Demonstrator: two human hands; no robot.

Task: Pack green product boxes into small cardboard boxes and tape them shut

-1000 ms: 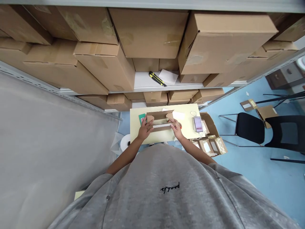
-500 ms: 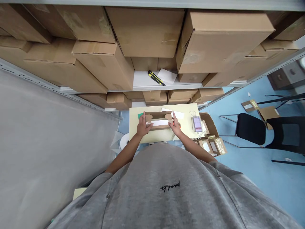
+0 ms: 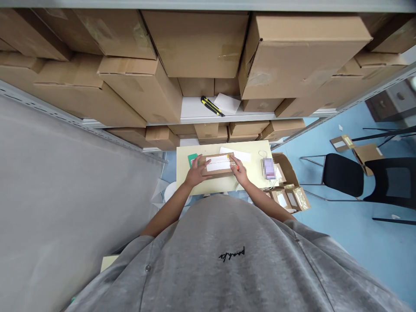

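Head view, looking down past the grey sweatshirt (image 3: 227,264) at a pale yellow table (image 3: 256,149). I see a closed, flat kraft cardboard box (image 3: 217,171) with a white label (image 3: 217,164) on its top, lying near the middle of the table, well apart from the far edge and nearer the edge by the person. My left hand (image 3: 196,172) is spread, its fingers lying over the box's left end; my right hand (image 3: 240,171) rests its fingertips on the right end. Neither hand shows a clear pinch, and the hands stay well apart across the label. A small orange object (image 3: 237,167) sits just beside the right hand, too small to identify. Beyond the box lies a white paper sheet (image 3: 235,154), a green card (image 3: 193,159) lies just beside its left end, and a blurred pink packet (image 3: 268,169) with a thin white cord lies toward the table's right edge. Just past that edge stands an open cardboard carton (image 3: 283,170); pale items show inside it, but I cannot tell what they are. Small kraft packets (image 3: 292,199) sealed with clear tape lie below it, beside the table's corner. Stacked cardboard cartons (image 3: 195,43) fill the steel shelving overhead, and a yellow-and-black utility knife (image 3: 211,106) lies on a white shelf (image 3: 195,110) between them.
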